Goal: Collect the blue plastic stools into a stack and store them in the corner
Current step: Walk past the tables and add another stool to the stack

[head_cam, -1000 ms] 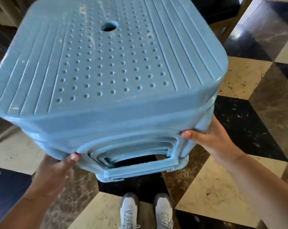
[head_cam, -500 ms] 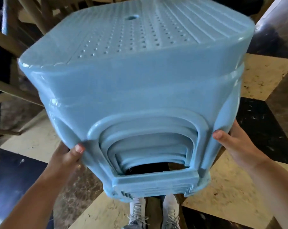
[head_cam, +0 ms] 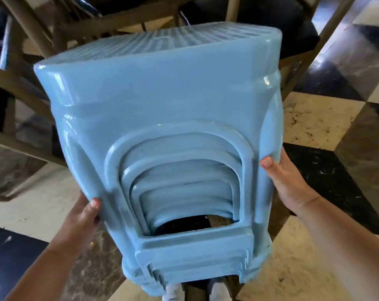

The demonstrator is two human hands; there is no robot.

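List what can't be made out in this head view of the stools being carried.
- Fingers of the left hand and right hand: behind the stool stack; only the thumbs show.
- Exact stool count: nested rims overlap in the side opening.
- Shoes: mostly covered by the stack and cut by the bottom edge.
- Chairs: blurred and cut by the top edge.
- Storage corner: not in view.
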